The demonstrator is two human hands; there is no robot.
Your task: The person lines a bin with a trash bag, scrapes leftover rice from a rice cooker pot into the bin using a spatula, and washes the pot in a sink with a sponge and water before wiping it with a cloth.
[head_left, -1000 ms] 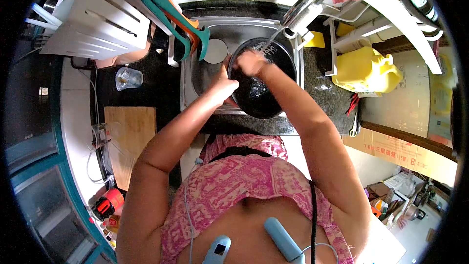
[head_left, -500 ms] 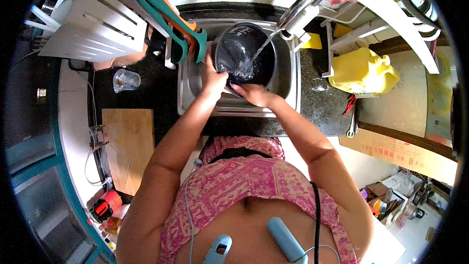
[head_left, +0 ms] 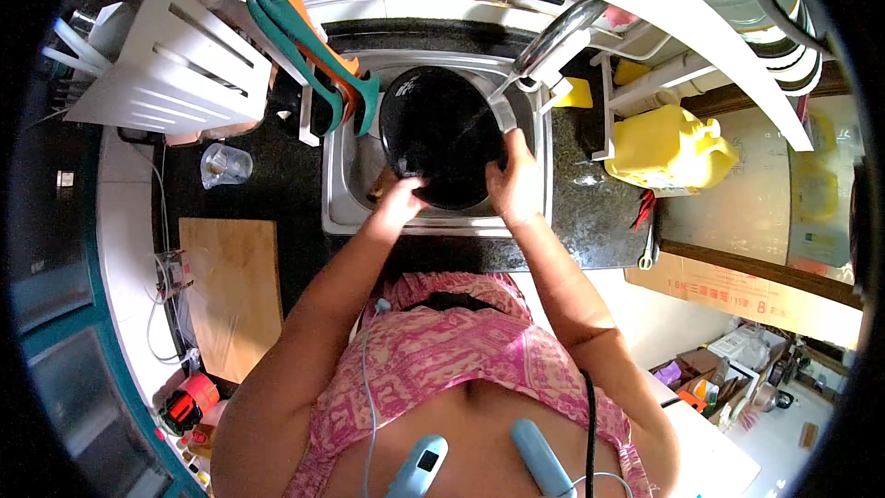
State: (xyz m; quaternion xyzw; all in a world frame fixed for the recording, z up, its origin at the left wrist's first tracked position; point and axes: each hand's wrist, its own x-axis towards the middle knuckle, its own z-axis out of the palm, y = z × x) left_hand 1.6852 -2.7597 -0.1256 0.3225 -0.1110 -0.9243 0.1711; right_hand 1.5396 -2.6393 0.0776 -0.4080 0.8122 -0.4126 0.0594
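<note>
A round black pot (head_left: 438,134) with a glossy surface is held over the stainless steel sink (head_left: 346,207). My left hand (head_left: 402,203) is closed on its near left edge, the fingertips hidden under or behind the pot. On the right side, my right hand (head_left: 513,180) grips the edge with the fingers wrapped round it. Beyond the pot's far right edge hangs the chrome faucet (head_left: 558,37), with a short stream of water (head_left: 502,88) coming from it. Something brown, too hidden to name, shows in the sink beside my left hand.
Green and orange-handled utensils (head_left: 300,55) hang at the sink's left. A clear plastic cup (head_left: 226,166) and a wooden board (head_left: 229,295) lie further left. To the right are a yellow sponge (head_left: 573,93), a yellow jug (head_left: 664,152) and a white rack frame (head_left: 601,111).
The pot has turned and shifted slightly nearer me, and the splashing inside no longer shows. My right hand moved up its right side; my left slid down to the near left edge.
</note>
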